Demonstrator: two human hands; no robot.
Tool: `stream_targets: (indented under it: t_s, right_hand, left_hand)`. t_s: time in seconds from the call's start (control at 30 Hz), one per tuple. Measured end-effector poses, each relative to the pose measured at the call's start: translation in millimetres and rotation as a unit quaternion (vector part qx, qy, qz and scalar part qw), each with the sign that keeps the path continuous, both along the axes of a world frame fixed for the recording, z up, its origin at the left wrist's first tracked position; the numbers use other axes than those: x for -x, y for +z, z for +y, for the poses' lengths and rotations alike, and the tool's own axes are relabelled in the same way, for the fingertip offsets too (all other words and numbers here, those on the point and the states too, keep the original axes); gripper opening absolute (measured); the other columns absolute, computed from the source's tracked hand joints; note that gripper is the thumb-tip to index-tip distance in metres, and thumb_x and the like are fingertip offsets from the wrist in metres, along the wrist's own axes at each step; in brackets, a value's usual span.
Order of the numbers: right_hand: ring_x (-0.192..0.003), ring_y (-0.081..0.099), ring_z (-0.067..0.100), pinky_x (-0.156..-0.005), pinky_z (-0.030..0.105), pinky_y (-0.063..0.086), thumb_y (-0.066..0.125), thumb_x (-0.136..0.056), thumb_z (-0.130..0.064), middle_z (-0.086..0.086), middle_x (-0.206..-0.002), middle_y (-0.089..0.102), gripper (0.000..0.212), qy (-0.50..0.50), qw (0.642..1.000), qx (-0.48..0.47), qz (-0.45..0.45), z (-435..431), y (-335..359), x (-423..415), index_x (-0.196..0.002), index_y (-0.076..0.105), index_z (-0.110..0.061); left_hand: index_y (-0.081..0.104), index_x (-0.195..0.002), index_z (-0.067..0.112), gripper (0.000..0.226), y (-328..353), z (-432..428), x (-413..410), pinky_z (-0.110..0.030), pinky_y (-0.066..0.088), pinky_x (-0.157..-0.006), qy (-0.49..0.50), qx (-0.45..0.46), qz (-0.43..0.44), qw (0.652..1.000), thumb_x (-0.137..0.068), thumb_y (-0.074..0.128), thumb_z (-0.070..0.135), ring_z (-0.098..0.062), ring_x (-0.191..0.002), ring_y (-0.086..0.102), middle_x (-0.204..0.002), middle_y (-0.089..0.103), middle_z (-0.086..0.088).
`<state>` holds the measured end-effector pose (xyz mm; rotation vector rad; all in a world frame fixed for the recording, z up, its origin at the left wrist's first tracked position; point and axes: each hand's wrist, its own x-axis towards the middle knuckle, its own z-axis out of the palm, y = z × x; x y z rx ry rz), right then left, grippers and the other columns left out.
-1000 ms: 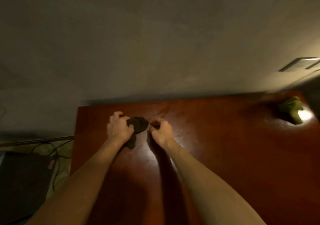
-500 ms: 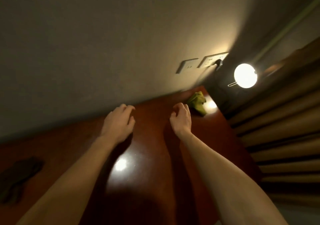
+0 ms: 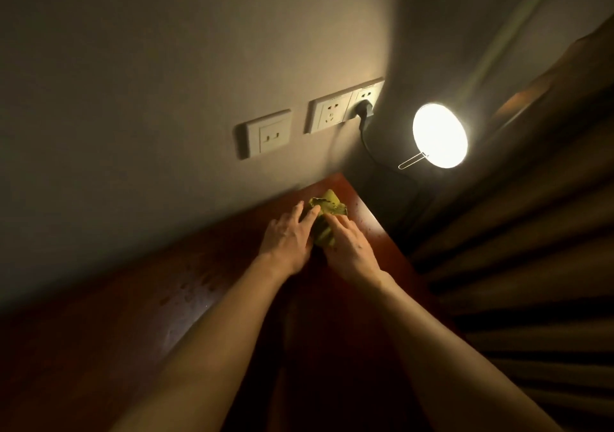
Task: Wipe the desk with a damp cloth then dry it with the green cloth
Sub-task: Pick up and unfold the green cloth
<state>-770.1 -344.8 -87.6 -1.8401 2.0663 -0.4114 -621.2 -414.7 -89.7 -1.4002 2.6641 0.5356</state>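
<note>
Dim grey wall (image 3: 133, 66) with a row of sockets (image 3: 269, 134), round glowing lamp (image 3: 439, 135), pleated curtain (image 3: 531, 265) at right

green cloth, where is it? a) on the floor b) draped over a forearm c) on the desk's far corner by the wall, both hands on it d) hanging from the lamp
c: the green cloth lies bunched on the desk at its far corner, below the wall sockets, with the left hand and right hand both touching it.

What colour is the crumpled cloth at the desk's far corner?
The crumpled cloth is plain yellow-green, clearest in the head view.
</note>
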Motion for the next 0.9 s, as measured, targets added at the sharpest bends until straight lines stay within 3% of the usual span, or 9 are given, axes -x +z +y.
stream_targets:
  t_s: [0.13, 0.27, 0.37, 0.43, 0.57, 0.67, 0.77, 0.83, 0.9]
  right_hand:
    - [-0.111, 0.052, 0.025, -0.094, 0.038, 0.05, 0.063, -0.093, -0.005, 0.007, -0.123, 0.059, 0.039, 0.003, 0.998, -0.014, -0.063, -11, -16, 3, -0.13, 0.056, -0.013]
    - [-0.086, 0.058, 0.028, -0.063, 0.035, 0.045, 0.064, -0.077, 0.0, 0.005, -0.093, 0.06, 0.023, -0.071, 0.989, -0.027, -0.126, -22, -10, -10, -0.095, 0.054, -0.011]
    - [-0.084, 0.067, 0.028, -0.066, 0.046, 0.059, 0.071, -0.075, -0.013, 0.01, -0.096, 0.066, 0.028, -0.187, 0.941, -0.066, -0.273, -35, 8, -27, -0.097, 0.054, -0.016]
    - [-0.08, 0.069, 0.026, -0.066, 0.045, 0.06, 0.077, -0.077, -0.018, 0.011, -0.096, 0.068, 0.029, -0.188, 0.927, -0.067, -0.316, -44, 23, -40, -0.097, 0.056, -0.019]
    - [-0.073, 0.065, 0.02, -0.066, 0.036, 0.053, 0.079, -0.078, -0.015, 0.001, -0.078, 0.07, 0.012, -0.039, 0.984, -0.03, -0.169, -53, 63, -79, -0.087, 0.071, -0.018]
    - [-0.082, 0.065, 0.025, -0.073, 0.037, 0.051, 0.074, -0.077, -0.018, 0.0, -0.083, 0.07, 0.009, 0.058, 0.989, 0.018, -0.132, -50, 94, -126, -0.086, 0.073, -0.02]
    - [-0.095, 0.066, 0.021, -0.082, 0.033, 0.051, 0.068, -0.085, -0.016, 0.0, -0.095, 0.075, 0.014, 0.13, 0.983, 0.028, -0.126, -38, 115, -184, -0.095, 0.077, -0.02]
    - [-0.097, 0.065, 0.025, -0.081, 0.036, 0.05, 0.06, -0.088, -0.02, 0.002, -0.095, 0.074, 0.016, 0.193, 0.978, 0.024, -0.078, -28, 121, -227, -0.096, 0.075, -0.019]
    - [-0.088, 0.061, 0.03, -0.073, 0.037, 0.041, 0.058, -0.091, -0.013, 0.005, -0.085, 0.066, 0.009, 0.21, 0.975, 0.011, -0.077, -18, 121, -275, -0.087, 0.066, -0.014]
  left_hand:
    - [0.013, -0.165, 0.017, 0.072, -14, -4, 17, -0.045, 0.04, -0.11, 0.031, 0.0, 0.01, 0.999, -0.106, 0.052, 0.03, -0.036, -0.139, 0.045, -0.161, 0.034, -0.016]
    - [0.053, -0.129, 0.009, 0.031, -16, -8, 7, -0.041, 0.047, -0.092, 0.078, 0.016, 0.179, 0.981, -0.102, 0.057, 0.023, -0.033, -0.11, 0.061, -0.125, 0.057, -0.013]
    - [0.059, -0.107, 0.009, 0.016, 1, -12, -13, -0.04, 0.049, -0.083, 0.111, -0.007, 0.301, 0.947, -0.096, 0.066, 0.016, -0.029, -0.095, 0.063, -0.106, 0.061, -0.009]
    - [0.061, -0.103, 0.011, 0.014, 18, -17, -35, -0.038, 0.051, -0.083, 0.134, 0.001, 0.342, 0.93, -0.095, 0.069, 0.019, -0.024, -0.092, 0.064, -0.1, 0.065, -0.006]
    - [0.064, -0.105, 0.022, 0.028, 50, -20, -112, -0.031, 0.049, -0.082, 0.118, -0.03, 0.329, 0.936, -0.09, 0.074, 0.043, -0.013, -0.092, 0.059, -0.102, 0.06, 0.005]
    - [0.056, -0.091, 0.035, 0.034, 73, -7, -187, -0.033, 0.046, -0.079, 0.087, -0.028, 0.241, 0.966, -0.079, 0.074, 0.061, -0.012, -0.091, 0.053, -0.102, 0.047, 0.01]
    - [0.064, -0.089, 0.03, 0.028, 87, 22, -256, -0.033, 0.047, -0.093, 0.091, -0.025, 0.217, 0.972, -0.078, 0.072, 0.054, -0.014, -0.106, 0.052, -0.118, 0.049, 0.009]
    - [0.072, -0.094, 0.02, 0.033, 95, 48, -297, -0.038, 0.048, -0.099, 0.135, -0.065, 0.251, 0.956, -0.072, 0.069, 0.045, -0.016, -0.107, 0.057, -0.117, 0.061, 0.007]
    - [0.072, -0.09, 0.016, 0.031, 101, 74, -337, -0.044, 0.054, -0.091, 0.239, -0.148, 0.325, 0.903, -0.067, 0.068, 0.037, -0.016, -0.094, 0.065, -0.098, 0.072, 0.001]
